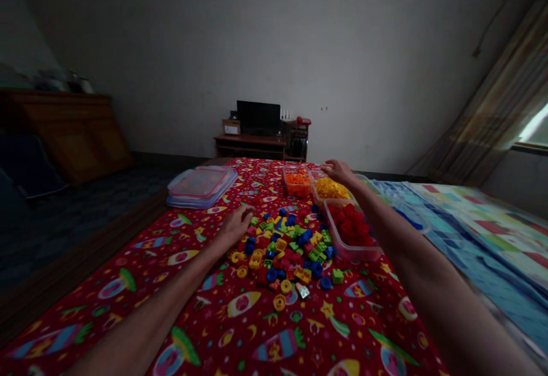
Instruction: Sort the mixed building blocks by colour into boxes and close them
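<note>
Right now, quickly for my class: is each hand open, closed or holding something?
Left hand: by the brick pile; open, closed or holding cannot be told.
Right hand: by the yellow pieces; grip cannot be told, nothing visibly held.

It is dim and gray. White light comes from the window (536,128) on the right. The floor (115,210) on the left is very dark. The wooden cabinet (85,142) looks stretched and tilted.
</note>
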A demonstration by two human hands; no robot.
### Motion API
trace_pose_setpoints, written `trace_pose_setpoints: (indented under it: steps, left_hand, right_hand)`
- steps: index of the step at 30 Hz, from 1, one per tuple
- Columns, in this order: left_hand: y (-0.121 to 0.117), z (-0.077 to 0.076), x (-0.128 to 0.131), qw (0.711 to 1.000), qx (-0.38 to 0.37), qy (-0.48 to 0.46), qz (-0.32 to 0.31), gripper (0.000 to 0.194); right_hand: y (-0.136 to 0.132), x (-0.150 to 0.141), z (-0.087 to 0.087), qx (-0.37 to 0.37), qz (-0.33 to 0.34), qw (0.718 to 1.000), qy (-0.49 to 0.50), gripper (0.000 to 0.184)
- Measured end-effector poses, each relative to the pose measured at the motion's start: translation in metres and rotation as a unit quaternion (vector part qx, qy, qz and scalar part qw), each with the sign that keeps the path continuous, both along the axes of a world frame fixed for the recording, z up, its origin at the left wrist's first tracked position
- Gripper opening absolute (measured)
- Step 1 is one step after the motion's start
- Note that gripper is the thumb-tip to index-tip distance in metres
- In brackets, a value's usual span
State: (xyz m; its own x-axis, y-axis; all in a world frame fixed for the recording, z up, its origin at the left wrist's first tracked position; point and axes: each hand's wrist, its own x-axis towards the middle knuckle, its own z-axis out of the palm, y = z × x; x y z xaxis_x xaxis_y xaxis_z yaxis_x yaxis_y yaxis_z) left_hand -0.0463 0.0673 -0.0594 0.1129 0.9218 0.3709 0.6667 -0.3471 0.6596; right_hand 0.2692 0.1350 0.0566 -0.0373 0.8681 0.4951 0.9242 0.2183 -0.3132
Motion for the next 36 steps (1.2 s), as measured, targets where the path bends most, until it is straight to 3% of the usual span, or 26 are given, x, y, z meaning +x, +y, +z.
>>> trace_pose_setpoints:
  steps: [3,6,10,12,17,22,24,27,32,34,36]
  left_hand:
    - [-0.001,0.002,0.000,1.000,-0.006,-0.001,-0.024,0.038]
    - [-0.002,0.005,0.000,0.998,-0.021,0.005,-0.054,0.039]
    - [-0.003,0.009,0.003,0.997,-0.037,-0.006,-0.073,0.038]
    - [-0.004,0.012,0.005,0.996,-0.040,-0.006,-0.077,0.037]
    - [-0.007,0.021,0.005,0.993,-0.034,0.030,-0.106,0.038]
    - [0.015,0.018,-0.002,0.996,0.066,0.056,-0.015,0.043]
    - [0.029,0.012,-0.002,0.997,0.047,0.057,0.023,0.050]
    - [0.048,0.002,0.008,0.997,-0.046,0.052,0.030,0.057]
    - [0.054,0.001,0.036,0.992,-0.097,0.045,-0.060,0.056]
    - [0.045,0.004,0.045,0.979,-0.137,0.012,-0.152,0.058]
    - [0.031,0.009,0.050,0.946,-0.192,-0.031,-0.261,0.061]
  right_hand:
    - [-0.016,-0.016,-0.005,-0.022,0.031,0.999,0.036,0.032]
    - [-0.044,-0.038,-0.018,-0.052,0.118,0.990,0.059,0.030]
    - [-0.082,-0.070,-0.040,-0.073,0.233,0.969,0.024,0.026]
    - [-0.094,-0.084,-0.049,-0.069,0.255,0.964,0.000,0.025]
    - [-0.107,-0.096,-0.059,-0.073,0.250,0.964,-0.057,0.019]
    - [-0.110,-0.089,-0.055,-0.071,0.218,0.972,-0.041,0.017]
    - [-0.110,-0.086,-0.052,-0.069,0.203,0.977,-0.021,0.019]
    - [-0.108,-0.082,-0.051,-0.068,0.187,0.980,-0.017,0.021]
    - [-0.097,-0.072,-0.058,-0.050,0.169,0.984,-0.030,0.023]
    - [-0.094,-0.068,-0.060,-0.048,0.168,0.984,-0.022,0.024]
    - [-0.093,-0.065,-0.059,-0.049,0.172,0.984,-0.016,0.023]
